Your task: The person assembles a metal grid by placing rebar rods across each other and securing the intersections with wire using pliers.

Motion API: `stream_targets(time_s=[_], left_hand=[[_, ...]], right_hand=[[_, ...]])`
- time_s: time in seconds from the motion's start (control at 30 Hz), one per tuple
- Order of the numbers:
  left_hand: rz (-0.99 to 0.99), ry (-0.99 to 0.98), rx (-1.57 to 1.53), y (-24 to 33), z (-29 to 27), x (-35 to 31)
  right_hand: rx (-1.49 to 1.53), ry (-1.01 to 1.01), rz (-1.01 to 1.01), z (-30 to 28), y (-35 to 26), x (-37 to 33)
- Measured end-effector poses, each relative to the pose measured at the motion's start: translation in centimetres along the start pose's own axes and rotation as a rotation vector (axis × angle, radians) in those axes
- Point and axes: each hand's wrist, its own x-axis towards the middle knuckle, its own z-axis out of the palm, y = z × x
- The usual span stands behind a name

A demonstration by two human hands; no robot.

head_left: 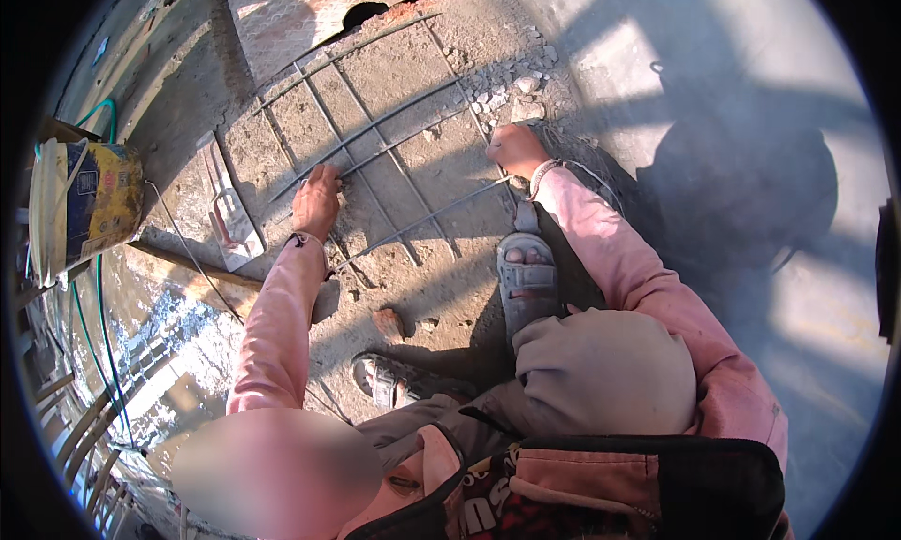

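Observation:
A grid of thin steel reinforcing bars (375, 124) lies over rough, dusty ground in front of me, its bars crossing in open squares. My left hand (317, 202) is closed around a bar at the grid's left side, fingers curled. At the right side, my right hand (516, 152) is closed on the outer bar; its fingertips are partly hidden. Left of my left hand a flat steel plastering trowel (246, 243) with a reddish handle rests on the ground.
A yellow and blue bucket (117, 197) stands at the left, near a green hose (111, 380) and a wooden plank (183, 270). Broken stones (527, 84) lie beyond my right hand. A brick piece (388, 326) is near my sandalled feet (527, 273). Smooth concrete (610, 61) spreads rightward.

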Motion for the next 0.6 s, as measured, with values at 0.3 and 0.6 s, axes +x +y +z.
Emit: stream_targets(time_s=[0.3,0.6], left_hand=[[0.007,0.008,-0.116,1.6,-0.4,-0.3],[-0.007,0.007,0.135,2.7,1.4,0.6]], right_hand=[[-0.008,0.023,0.032,-0.1,1.0,-0.3],[0.044,0.013,0.000,-0.5,0.3,-0.9]])
